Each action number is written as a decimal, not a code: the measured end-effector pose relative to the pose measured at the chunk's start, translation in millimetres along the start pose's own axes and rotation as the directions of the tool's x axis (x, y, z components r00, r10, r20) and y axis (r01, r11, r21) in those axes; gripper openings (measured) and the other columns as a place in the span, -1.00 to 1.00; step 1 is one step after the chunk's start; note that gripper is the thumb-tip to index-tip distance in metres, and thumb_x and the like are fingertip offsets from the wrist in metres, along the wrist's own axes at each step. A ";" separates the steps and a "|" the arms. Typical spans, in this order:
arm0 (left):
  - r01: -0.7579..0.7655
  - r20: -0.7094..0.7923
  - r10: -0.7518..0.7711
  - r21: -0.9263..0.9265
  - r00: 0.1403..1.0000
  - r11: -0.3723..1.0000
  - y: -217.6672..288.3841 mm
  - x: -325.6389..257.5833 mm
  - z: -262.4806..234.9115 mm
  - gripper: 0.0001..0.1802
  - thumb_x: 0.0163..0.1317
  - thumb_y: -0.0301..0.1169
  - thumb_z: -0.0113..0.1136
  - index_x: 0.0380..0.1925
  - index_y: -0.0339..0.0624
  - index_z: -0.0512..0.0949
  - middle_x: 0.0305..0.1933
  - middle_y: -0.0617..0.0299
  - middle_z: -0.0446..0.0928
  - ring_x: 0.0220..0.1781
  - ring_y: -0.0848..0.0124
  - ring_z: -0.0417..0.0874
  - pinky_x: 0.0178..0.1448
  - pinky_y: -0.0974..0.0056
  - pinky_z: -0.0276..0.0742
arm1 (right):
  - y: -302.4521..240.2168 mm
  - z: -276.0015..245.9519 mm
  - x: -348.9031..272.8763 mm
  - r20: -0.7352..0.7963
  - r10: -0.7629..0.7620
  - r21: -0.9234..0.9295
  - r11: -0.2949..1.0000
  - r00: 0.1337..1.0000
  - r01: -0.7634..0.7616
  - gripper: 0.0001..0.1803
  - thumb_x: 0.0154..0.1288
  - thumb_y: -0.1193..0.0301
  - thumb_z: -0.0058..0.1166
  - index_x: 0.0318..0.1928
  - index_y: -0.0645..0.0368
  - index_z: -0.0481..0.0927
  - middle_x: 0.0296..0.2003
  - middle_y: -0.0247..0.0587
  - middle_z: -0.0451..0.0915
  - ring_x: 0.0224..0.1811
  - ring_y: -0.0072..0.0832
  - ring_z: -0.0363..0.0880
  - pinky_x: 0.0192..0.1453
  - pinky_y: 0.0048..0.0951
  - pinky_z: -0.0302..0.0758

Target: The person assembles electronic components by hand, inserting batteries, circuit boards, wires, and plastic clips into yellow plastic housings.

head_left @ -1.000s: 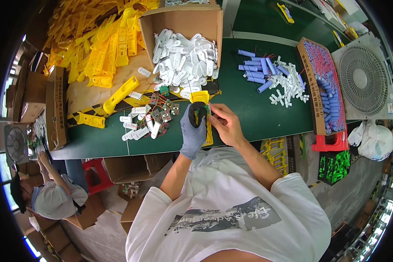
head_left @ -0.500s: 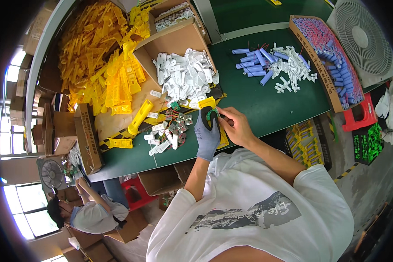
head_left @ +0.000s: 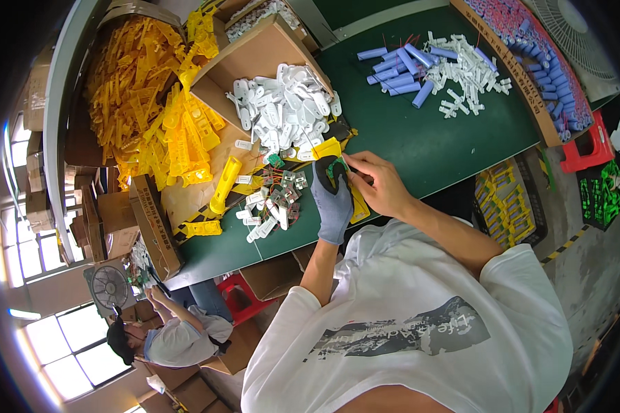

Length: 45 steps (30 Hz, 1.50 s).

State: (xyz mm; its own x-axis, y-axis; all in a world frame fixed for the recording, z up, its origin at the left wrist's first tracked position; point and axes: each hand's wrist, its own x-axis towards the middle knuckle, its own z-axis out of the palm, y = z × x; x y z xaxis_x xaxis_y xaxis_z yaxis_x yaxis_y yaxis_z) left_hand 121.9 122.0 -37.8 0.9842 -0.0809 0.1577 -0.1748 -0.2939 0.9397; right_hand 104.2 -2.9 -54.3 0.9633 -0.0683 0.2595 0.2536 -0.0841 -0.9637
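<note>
My left hand point(head_left: 332, 210), in a grey and black glove, is closed around a long yellow plastic housing point(head_left: 328, 149) near the front edge of the bench. A small green circuit board point(head_left: 337, 168) shows at the gloved thumb, against the housing. My bare right hand point(head_left: 384, 187) is closed in a pinch at the housing's right side; what lies between its fingertips is hidden. Left of the glove lie small white plastic parts point(head_left: 260, 222) and grey modules with thin wires point(head_left: 287, 189). Another yellow housing point(head_left: 225, 184) rests farther left.
A cardboard box of white covers point(head_left: 287, 110) stands beyond my hands, beside heaped yellow housings point(head_left: 134, 89). On the green bench point(head_left: 420, 158) lie blue cylindrical cells point(head_left: 403, 72) and white clips point(head_left: 465, 76). A carton of cells point(head_left: 513, 79) stands right. A co-worker point(head_left: 182, 341) sits at left.
The view has turned slightly, so the bench and boxes sit differently in the picture. Both hands stay at the yellow housing, with little visible change in their grip.
</note>
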 end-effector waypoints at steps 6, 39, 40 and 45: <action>0.000 0.010 -0.001 0.038 1.000 0.999 7.3 1.7 0.2 -0.69 0.20 -0.69 -0.06 -0.02 -0.36 0.37 -0.09 0.06 0.43 -0.03 0.27 0.47 0.12 0.25 0.37 | -9.3 -7.3 3.9 0.076 -0.025 -0.017 1.000 0.997 0.026 -0.55 0.21 0.71 0.02 0.15 0.35 0.48 -0.05 -0.11 0.51 -0.23 -0.49 0.59 -0.12 -0.53 0.56; -0.508 0.554 0.176 0.530 0.814 0.680 70.0 5.5 20.4 -0.44 -0.11 -0.39 0.41 0.00 -0.06 0.53 0.32 -0.02 0.25 0.37 -0.10 0.18 0.41 -0.09 0.12 | -16.5 -120.6 -6.0 0.256 -0.073 -0.491 0.849 0.964 0.195 -0.44 -0.11 0.40 0.38 0.02 0.05 0.62 -0.17 -0.28 0.58 -0.08 -0.30 0.50 0.04 -0.31 0.47; -0.570 0.653 0.150 0.499 0.743 0.653 59.6 9.7 23.8 -0.45 -0.11 -0.33 0.41 -0.02 -0.07 0.51 0.31 0.01 0.25 0.36 -0.13 0.18 0.39 -0.11 0.13 | -17.4 -121.4 -6.7 0.255 -0.015 -0.513 0.845 0.967 0.148 -0.43 -0.11 0.40 0.39 0.04 0.03 0.62 -0.17 -0.28 0.56 -0.08 -0.30 0.49 0.05 -0.32 0.46; -0.503 0.593 0.142 0.504 0.792 0.702 49.6 17.4 24.6 -0.66 -0.06 -0.46 0.35 -0.20 -0.14 0.56 0.04 0.10 0.49 0.08 0.08 0.48 0.18 0.06 0.37 | -17.2 -120.1 -11.0 0.174 0.000 -0.482 0.872 0.985 0.085 -0.42 -0.10 0.39 0.40 0.06 -0.02 0.62 -0.16 -0.26 0.55 -0.09 -0.29 0.49 0.07 -0.31 0.45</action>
State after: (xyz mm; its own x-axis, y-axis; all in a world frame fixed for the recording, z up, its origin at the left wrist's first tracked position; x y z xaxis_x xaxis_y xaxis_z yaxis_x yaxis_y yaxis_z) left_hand 129.6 82.5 4.1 0.7373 -0.6710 0.0785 -0.6331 -0.6456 0.4271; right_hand 78.8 -120.1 -32.9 0.9638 0.1055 0.2449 0.2612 -0.5579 -0.7877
